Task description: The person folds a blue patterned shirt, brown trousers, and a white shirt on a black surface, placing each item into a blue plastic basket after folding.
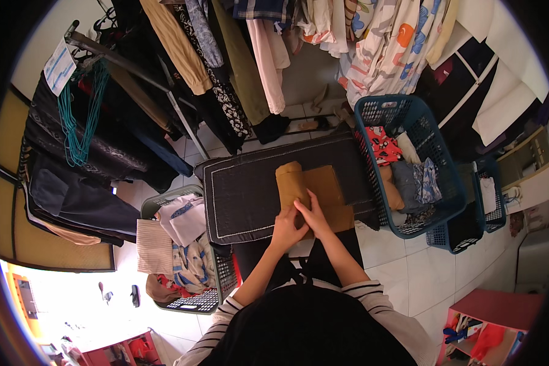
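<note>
A mustard-brown garment (324,184) lies partly spread on a dark padded board (242,201) with white stitching along its border. Its left part is gathered into a thick roll (290,183). At the near end of that roll, my left hand (287,228) grips the cloth from the left. My right hand (316,215) holds the same end from the right, its thumb and fingertips close to the left hand's. Some fingers are hidden by the cloth and by each other.
Right of the board stands a blue plastic laundry basket (453,201) of folded clothes. A grey-green basket (210,309) with more clothes is at the left. Garments on a metal rack (119,57) hang beyond. Pink shelves (494,304) stand low right, on a tiled floor (427,270).
</note>
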Demonstrator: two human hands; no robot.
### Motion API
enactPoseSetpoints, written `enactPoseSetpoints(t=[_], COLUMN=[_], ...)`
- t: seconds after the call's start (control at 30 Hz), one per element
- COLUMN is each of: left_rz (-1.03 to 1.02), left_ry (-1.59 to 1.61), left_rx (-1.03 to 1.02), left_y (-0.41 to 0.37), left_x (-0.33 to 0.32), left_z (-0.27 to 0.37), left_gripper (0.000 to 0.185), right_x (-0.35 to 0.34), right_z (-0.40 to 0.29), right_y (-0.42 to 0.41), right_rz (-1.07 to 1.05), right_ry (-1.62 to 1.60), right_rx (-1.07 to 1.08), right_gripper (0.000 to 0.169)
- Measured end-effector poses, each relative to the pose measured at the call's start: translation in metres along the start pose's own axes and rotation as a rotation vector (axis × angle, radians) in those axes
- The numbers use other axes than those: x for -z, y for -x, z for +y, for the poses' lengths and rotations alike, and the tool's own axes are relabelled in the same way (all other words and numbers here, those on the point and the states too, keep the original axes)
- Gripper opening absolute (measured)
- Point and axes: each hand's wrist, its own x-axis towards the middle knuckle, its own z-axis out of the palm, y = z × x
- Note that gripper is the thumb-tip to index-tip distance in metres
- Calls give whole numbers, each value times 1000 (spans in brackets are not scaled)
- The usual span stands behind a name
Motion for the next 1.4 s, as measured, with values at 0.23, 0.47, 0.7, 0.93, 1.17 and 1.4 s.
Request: enactPoseSetpoints(t=[0.23, 0.47, 0.7, 0.93, 1.17, 1.4], left_rz=[24, -331, -338, -187, -187, -51], left_ry=[179, -292, -314, -203, -225, -113], left_rx=[-133, -54, -166, -116, 42, 46], left_y=[4, 1, -4, -4, 18, 21], left_x=[-14, -59, -77, -73, -74, -73], left_z=[5, -9, 1, 12, 8, -1], left_gripper=[49, 68, 74, 70, 68, 68], right_x=[75, 115, 97, 111, 112, 102], right_z=[4, -16, -6, 3, -17, -27], right_y=[-13, -17, 8, 9, -2, -5], right_rz=[-62, 13, 341, 276, 267, 108], right_ry=[-179, 154, 1127, 1108, 454, 312], right_rx=[-18, -61, 230, 132, -208, -352], right_gripper=[59, 55, 57, 61, 76, 65])
